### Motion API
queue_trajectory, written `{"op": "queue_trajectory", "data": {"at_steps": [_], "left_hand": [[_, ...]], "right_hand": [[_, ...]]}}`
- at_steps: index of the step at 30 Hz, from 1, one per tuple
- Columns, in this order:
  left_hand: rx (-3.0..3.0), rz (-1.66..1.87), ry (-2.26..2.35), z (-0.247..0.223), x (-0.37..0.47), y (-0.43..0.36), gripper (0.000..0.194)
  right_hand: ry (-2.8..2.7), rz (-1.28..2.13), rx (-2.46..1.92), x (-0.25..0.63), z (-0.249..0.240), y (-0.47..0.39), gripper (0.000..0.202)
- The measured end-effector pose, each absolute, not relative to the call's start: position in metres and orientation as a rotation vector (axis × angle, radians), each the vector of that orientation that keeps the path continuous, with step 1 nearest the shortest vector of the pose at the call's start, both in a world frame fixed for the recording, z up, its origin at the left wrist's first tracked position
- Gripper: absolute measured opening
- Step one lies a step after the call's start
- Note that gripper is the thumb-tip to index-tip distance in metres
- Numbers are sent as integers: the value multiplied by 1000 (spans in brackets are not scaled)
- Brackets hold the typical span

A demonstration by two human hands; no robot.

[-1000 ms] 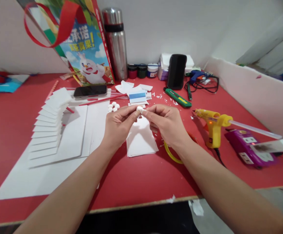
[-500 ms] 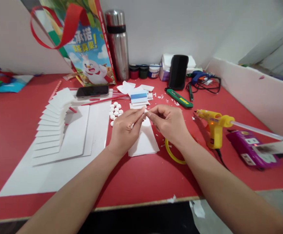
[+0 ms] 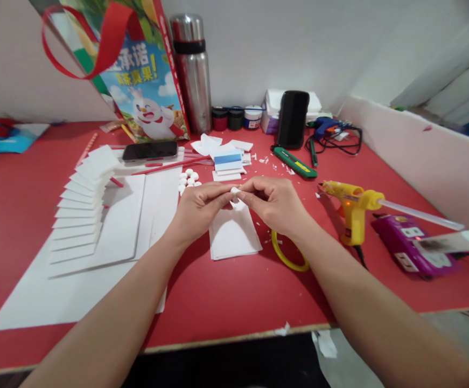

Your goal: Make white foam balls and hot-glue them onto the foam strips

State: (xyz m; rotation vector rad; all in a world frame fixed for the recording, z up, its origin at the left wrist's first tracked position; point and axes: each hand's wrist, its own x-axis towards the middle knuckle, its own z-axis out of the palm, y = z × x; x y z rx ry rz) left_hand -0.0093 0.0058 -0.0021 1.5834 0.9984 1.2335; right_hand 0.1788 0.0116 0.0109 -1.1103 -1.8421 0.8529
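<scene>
Between the fingertips of both hands is a small white piece (image 3: 235, 191), rolled or disc-like; its exact kind I cannot make out. My left hand (image 3: 199, 209) pinches it from the left, and my right hand (image 3: 272, 203) pinches it from the right. Below the fingers lies a stack of white paper sheets (image 3: 234, 237). Several white round discs (image 3: 188, 179) are clustered just beyond my left hand, partly hidden by it. A yellow ring (image 3: 288, 258), perhaps a roll of tape, lies under my right wrist.
White stepped foam-board pieces (image 3: 81, 215) stand at left on white sheets. A yellow glue gun (image 3: 354, 207) with its light on and a purple power strip (image 3: 412, 245) lie at right. Behind are a green cutter (image 3: 294, 163), phone (image 3: 149, 151), steel flask (image 3: 193, 75) and gift bag (image 3: 145, 91).
Both hands have shifted slightly toward me and left. The small white piece now shows more clearly between the fingertips, seemingly turned. Elsewhere the view has only drifted a little.
</scene>
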Motion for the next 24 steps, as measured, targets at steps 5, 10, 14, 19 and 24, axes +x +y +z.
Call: {"op": "queue_trajectory", "data": {"at_steps": [5, 10, 14, 19, 24], "left_hand": [[1773, 1370, 1075, -9, 0, -1, 17], [1728, 1364, 1093, -7, 0, 1, 17], [1549, 1316, 1100, -3, -4, 5, 17], [1469, 1245, 1053, -3, -7, 6, 16], [1503, 1222, 989, -2, -6, 5, 13]], "right_hand": [[-1838, 678, -1161, 172, 11, 5, 19], [-1796, 747, -1139, 171, 13, 5, 19], [-1659, 957, -1162, 177, 12, 14, 25], [-1567, 1109, -1153, 176, 10, 16, 23], [-1591, 1082, -1192, 170, 8, 13, 20]]}}
